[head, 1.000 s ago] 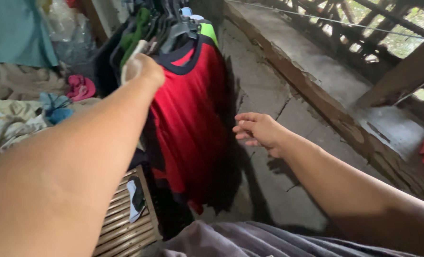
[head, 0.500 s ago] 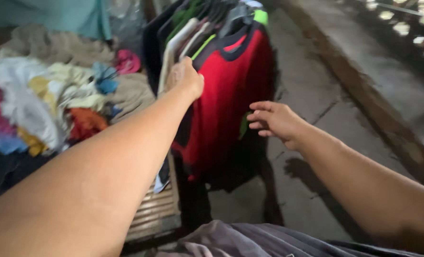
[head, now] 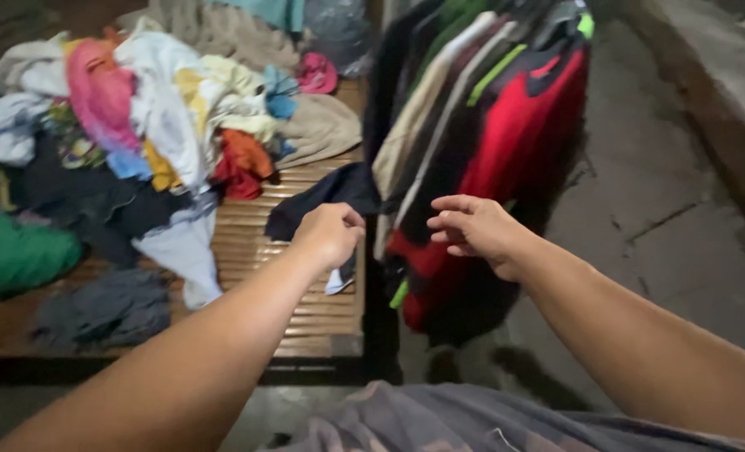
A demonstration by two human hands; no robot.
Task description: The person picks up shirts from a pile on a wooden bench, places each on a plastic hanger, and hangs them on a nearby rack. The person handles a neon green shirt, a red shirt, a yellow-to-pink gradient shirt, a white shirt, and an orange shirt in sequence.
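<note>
I see left hand (head: 332, 233) fisted on dark cloth (head: 326, 194) running up-left from its fingers; right hand (head: 471, 228), fingers loosely spread, empty, just beside hanging clothes (head: 506, 159).

clothes pile (head: 155, 109) on slatted bench (head: 305, 310), hanging garments (head: 481, 151) right (perhaps touching)

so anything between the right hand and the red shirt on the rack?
Nothing visible. The right hand hovers open just in front of the red shirt, a small bare gap between them. The left hand is off to the side, beside a dark garment.
</note>
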